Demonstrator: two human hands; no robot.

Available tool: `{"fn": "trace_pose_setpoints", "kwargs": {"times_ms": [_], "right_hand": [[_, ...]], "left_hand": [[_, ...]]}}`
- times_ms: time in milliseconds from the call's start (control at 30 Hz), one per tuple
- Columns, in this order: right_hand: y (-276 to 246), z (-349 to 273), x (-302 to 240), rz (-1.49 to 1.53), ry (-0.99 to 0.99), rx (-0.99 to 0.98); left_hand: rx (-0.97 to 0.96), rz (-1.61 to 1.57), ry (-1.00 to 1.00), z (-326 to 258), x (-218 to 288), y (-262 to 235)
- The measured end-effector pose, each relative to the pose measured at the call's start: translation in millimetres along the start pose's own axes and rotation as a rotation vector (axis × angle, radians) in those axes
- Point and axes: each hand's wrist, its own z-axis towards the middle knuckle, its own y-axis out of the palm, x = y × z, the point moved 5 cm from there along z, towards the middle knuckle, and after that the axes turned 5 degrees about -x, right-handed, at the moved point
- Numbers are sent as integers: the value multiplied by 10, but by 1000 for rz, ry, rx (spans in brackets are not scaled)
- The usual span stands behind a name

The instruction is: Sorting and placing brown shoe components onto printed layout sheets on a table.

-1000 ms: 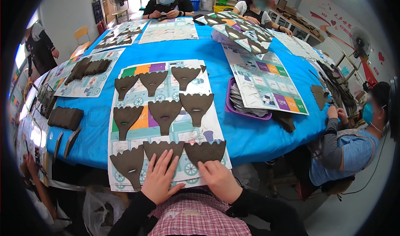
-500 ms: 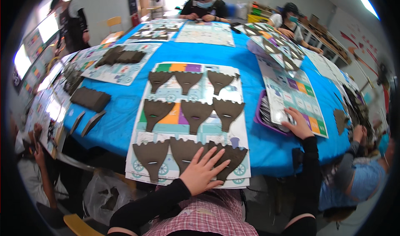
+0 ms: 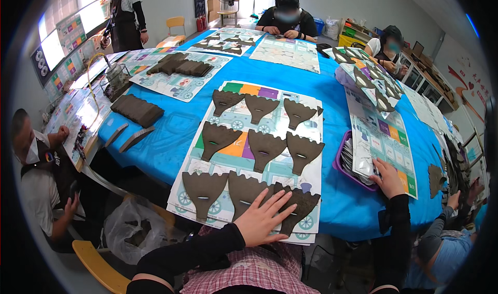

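Fingers fanned wide, my left hand point(image 3: 262, 222) lies flat across the near row of dark, scalloped fan-shaped pieces, touching the middle piece point(image 3: 241, 189) and the right-hand piece point(image 3: 306, 200) and gripping neither; they sit along the near edge of a printed board point(image 3: 236, 164), which juts a little past the near edge of the blue-covered table point(image 3: 176, 143); nine such pieces stand out on it, in three rows of three, stems toward me.

Toward the table's right edge, my right hand point(image 3: 390, 181) has its fingers apart and slightly bent on a second printed board point(image 3: 371, 148); whether they pinch it I cannot tell; that board partly covers a purple basket point(image 3: 338, 165) of flat greyish pieces.

Near the table's left edge lies a ridged dark block point(image 3: 137, 111), with two curved strips point(image 3: 136, 138) on its near side; at the far edge sits a person point(image 3: 288, 24), hands together over the table.
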Motion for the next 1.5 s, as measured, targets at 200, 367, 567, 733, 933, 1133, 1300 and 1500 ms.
{"fn": "trace_pose_setpoints", "kwargs": {"times_ms": [200, 367, 567, 733, 933, 1133, 1300, 1500], "right_hand": [[70, -6, 106, -229, 27, 108], [-317, -104, -494, -410, -97, 572], [-827, -298, -2529, -187, -391, 744], [-247, -477, -3784, -46, -720, 348], [374, -320, -4153, 300, -914, 61], [-286, -138, -2970, 329, -582, 402], [72, -574, -755, -236, 426, 286], [345, -1116, 269, -457, 657, 354]], "left_hand": [[142, 30, -173, -229, -341, -359], [277, -336, -295, -639, -768, -745], [268, -1266, -227, -850, -1014, -827], [312, -1668, -293, -746, -1252, -887], [384, -1162, -424, -974, -2135, -392], [290, -982, -453, -1241, -2405, -467], [54, -588, -581, -1209, -2478, -555], [-28, -554, -587, -1190, -2638, -518]]}}
